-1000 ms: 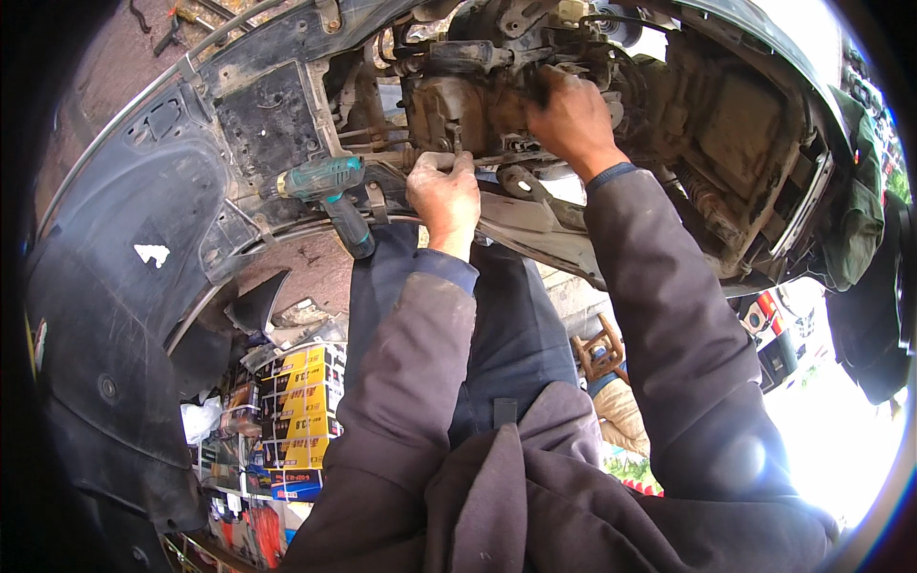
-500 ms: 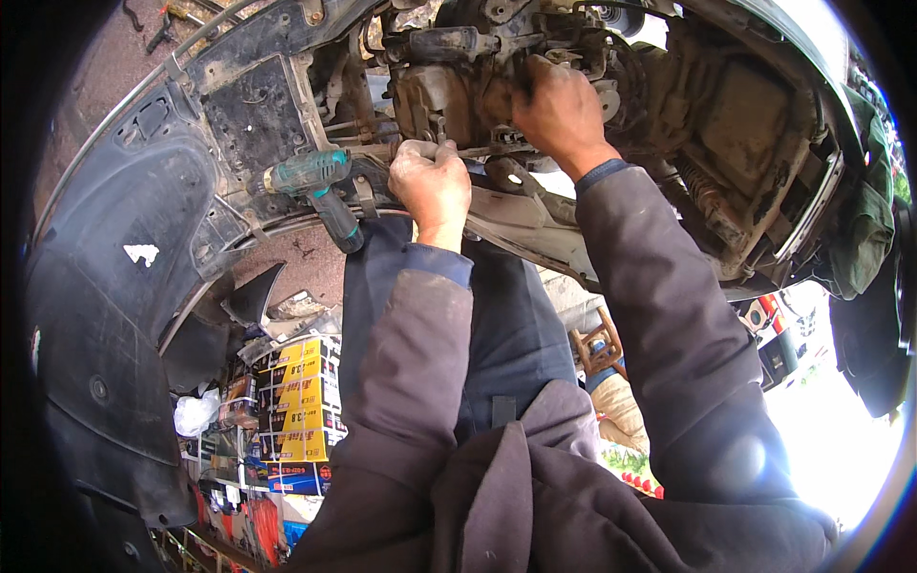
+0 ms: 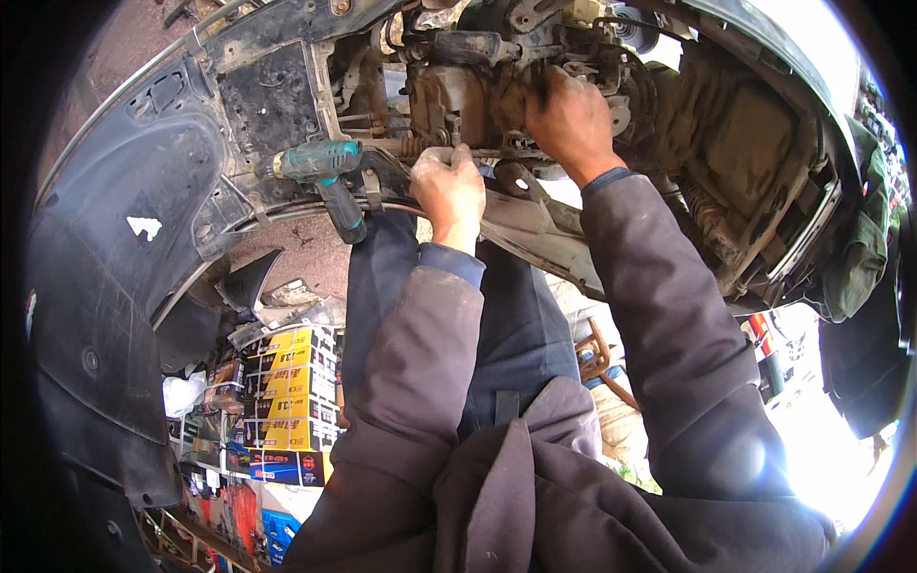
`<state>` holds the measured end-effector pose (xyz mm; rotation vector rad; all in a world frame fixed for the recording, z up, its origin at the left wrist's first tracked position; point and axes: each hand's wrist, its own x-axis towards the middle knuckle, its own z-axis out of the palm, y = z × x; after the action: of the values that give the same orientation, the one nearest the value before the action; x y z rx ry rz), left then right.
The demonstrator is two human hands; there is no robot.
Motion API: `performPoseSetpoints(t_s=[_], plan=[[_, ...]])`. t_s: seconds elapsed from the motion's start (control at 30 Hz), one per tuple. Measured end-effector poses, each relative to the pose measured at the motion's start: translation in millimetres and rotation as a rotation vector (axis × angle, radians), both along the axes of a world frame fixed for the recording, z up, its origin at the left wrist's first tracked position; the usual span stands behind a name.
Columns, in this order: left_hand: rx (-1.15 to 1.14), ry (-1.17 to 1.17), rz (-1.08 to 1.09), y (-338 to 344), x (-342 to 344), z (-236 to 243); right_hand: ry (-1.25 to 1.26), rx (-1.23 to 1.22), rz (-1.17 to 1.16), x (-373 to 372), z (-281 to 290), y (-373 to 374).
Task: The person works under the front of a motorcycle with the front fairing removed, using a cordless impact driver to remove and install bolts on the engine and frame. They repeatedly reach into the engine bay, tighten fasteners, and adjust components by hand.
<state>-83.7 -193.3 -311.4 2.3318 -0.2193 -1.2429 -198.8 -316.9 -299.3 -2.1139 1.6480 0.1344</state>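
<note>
Dirty machinery [image 3: 458, 100], with rods, brackets and a metal housing, lies open beneath a lifted dark body panel. My left hand [image 3: 449, 189] is closed at its lower edge, thumb and finger pinched beside a small metal fitting; what the fingers hold is hidden. Farther up and to the right, my right hand [image 3: 575, 122] is curled down among the mechanism, its fingertips covered by the hand itself. A teal and black cordless drill [image 3: 320, 164] rests on the panel frame left of my left hand, its handle pointing down, touched by neither hand.
The black curved plastic body panel [image 3: 105, 267] fills the left side. Below it stand stacked yellow and black boxes [image 3: 287, 382], a white plastic bag [image 3: 183, 393] and a wooden stool [image 3: 594, 353]. A coil spring [image 3: 705, 215] and a green cloth [image 3: 857, 263] are at the right.
The whole view has shifted slightly, so the machinery and both hands appear a little farther right. Both hands keep the same closed poses at the same parts.
</note>
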Motion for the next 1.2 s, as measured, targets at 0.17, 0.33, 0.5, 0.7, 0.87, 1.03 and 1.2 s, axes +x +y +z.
performPoseSetpoints(t_s=[0.17, 0.33, 0.5, 0.7, 0.87, 1.03, 1.2], plan=[[-0.056, -0.18, -0.057, -8.8, -3.6, 2.3, -0.079, 0.057, 0.07, -1.9, 4.9, -9.4], [-0.117, -0.177, 0.015, -8.4, -4.2, -1.5, -0.017, 0.043, 0.081, -2.3, -0.5, -8.4], [-0.145, -0.198, -0.01, -4.2, -5.8, -10.6, 0.03, -0.032, 0.109, -2.3, -2.7, -0.9], [-0.046, 0.032, 0.052, -0.5, -6.0, 1.4, -0.009, 0.03, 0.111, -3.0, 0.0, -7.7], [-0.008, 0.56, 0.419, -16.0, -16.4, 17.2, -0.054, 0.022, 0.068, -1.8, -1.7, -6.3], [-0.042, 0.607, 0.707, -25.3, -27.1, 19.3, -0.199, 0.092, -0.04, -16.9, 19.1, 13.4], [-0.127, 0.594, 0.809, -27.5, -33.3, 14.8, -0.037, 0.326, 0.009, -44.5, 28.2, 53.7]])
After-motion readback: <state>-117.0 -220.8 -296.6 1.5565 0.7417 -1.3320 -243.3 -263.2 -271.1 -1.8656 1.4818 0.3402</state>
